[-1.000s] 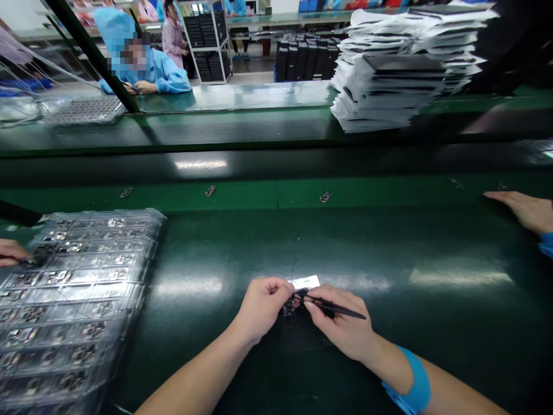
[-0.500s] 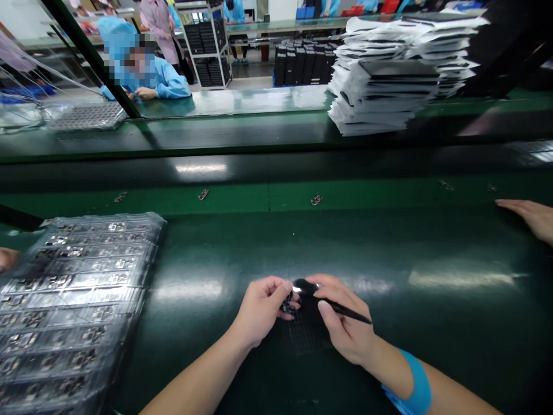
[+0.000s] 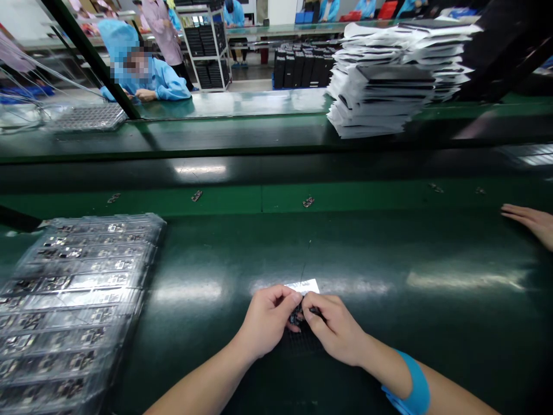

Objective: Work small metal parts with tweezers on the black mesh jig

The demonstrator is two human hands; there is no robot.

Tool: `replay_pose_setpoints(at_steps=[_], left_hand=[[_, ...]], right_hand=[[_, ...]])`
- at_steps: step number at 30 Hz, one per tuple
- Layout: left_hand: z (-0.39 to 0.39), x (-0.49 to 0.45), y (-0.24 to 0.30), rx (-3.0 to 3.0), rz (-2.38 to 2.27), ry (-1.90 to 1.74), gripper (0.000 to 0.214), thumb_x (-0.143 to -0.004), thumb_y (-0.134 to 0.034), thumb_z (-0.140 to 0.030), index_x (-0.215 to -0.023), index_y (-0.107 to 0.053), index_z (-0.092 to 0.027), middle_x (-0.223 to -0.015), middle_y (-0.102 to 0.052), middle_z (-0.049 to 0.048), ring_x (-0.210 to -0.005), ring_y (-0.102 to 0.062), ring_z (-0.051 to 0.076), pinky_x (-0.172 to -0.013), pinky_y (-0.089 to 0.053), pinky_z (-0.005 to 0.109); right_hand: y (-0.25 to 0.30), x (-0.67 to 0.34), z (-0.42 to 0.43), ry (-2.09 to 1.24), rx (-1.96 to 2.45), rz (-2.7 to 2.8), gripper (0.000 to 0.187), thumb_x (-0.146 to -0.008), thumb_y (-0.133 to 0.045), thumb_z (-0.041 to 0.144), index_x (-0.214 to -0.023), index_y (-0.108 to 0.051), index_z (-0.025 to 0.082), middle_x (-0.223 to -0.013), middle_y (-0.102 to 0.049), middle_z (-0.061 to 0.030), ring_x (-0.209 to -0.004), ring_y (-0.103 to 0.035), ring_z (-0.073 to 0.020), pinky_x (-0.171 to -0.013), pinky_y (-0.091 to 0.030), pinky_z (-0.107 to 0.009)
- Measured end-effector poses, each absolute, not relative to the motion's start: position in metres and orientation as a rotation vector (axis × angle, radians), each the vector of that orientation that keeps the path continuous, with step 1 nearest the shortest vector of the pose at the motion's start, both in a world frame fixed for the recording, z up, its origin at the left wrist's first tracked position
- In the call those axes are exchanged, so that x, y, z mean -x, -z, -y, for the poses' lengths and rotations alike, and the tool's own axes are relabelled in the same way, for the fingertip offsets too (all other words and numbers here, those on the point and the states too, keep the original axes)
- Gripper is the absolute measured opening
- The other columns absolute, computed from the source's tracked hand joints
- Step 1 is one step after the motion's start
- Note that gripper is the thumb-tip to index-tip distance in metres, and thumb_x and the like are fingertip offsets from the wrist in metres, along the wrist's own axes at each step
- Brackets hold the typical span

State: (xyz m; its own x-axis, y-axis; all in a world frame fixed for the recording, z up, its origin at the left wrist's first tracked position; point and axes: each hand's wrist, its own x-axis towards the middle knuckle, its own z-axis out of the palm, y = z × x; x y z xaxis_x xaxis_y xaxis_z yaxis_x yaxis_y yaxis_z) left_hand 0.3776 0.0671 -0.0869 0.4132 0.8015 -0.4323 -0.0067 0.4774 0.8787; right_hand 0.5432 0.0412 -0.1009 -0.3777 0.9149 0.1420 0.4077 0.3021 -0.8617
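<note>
My left hand (image 3: 266, 321) is closed, pinching a small dark circuit board (image 3: 296, 316) between thumb and fingers. Against the board's right side, my right hand (image 3: 334, 327) is closed too, thumb and forefinger together; a dark bit shows under its fingers, but what it grips is mostly hidden. A thin dark wire (image 3: 303, 268) sticks up beyond the fingertips. Just behind them lies a shiny pale piece (image 3: 309, 286). Beneath the hands is a dark gridded patch (image 3: 302, 341) on the green work surface (image 3: 207, 346). A blue band (image 3: 412, 383) circles my right wrist.
Stacked clear trays (image 3: 151, 230) of circuit boards stand at left. Several small boards (image 3: 308, 202) lie along the green belt (image 3: 242, 199). Another person's hand (image 3: 529, 222) reaches in at right. White packets (image 3: 380, 109) are piled beyond; a person in blue (image 3: 168, 78) sits opposite.
The black tweezers, seen in my right hand before, no longer show clearly. My right fingertips have come down and left against the board. Boards on the belt have shifted left.
</note>
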Motion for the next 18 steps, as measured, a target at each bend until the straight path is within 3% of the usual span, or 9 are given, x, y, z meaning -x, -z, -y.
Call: replay_pose_setpoints(at_steps=[7, 13, 16, 18], left_hand=[[-0.067, -0.379, 0.085, -0.931, -1.052, -0.637, 0.034, -0.084, -0.061, -0.042, -0.082, -0.07, -0.01, -0.071, -0.062, 0.0036, -0.063, -0.059, 0.012, -0.056, -0.055, 0.023], [-0.066, -0.376, 0.083, -0.961, -0.967, -0.661, 0.035, -0.083, -0.062, -0.044, -0.093, -0.074, -0.014, -0.091, -0.06, 0.006, -0.074, -0.061, 0.014, -0.062, -0.058, 0.026], [-0.057, -0.38, 0.085, -0.873, -0.952, -0.673, 0.043, -0.076, -0.067, -0.051, -0.098, -0.074, -0.015, -0.089, -0.063, 0.0068, -0.072, -0.063, 0.014, -0.061, -0.057, 0.026], [-0.052, -0.384, 0.094, -0.746, -0.934, -0.67, 0.061, -0.064, -0.073, -0.059, -0.104, -0.072, -0.013, -0.074, -0.065, 0.0052, -0.065, -0.063, 0.015, -0.058, -0.056, 0.028]], right_hand=[[0.101, -0.545, -0.045, -1.028, 1.211, 1.881, 0.022, -0.091, -0.041, 0.014, -0.073, -0.051, 0.021, -0.066, -0.059, 0.002, -0.059, -0.056, -0.0134, -0.059, -0.042, -0.024], [0.099, -0.545, -0.046, -1.05, 1.289, 1.772, 0.027, -0.094, -0.044, 0.024, -0.07, -0.056, 0.021, -0.064, -0.062, -0.0001, -0.058, -0.061, -0.0167, -0.058, -0.047, -0.027], [0.103, -0.546, -0.039, -1.05, 1.245, 1.733, 0.031, -0.095, -0.044, 0.027, -0.067, -0.059, 0.024, -0.06, -0.065, -0.0035, -0.055, -0.063, -0.0205, -0.053, -0.05, -0.029], [0.114, -0.547, -0.034, -0.967, 1.199, 1.714, 0.03, -0.092, -0.05, 0.027, -0.065, -0.062, 0.026, -0.053, -0.063, -0.0041, -0.045, -0.061, -0.0201, -0.043, -0.047, -0.028]])
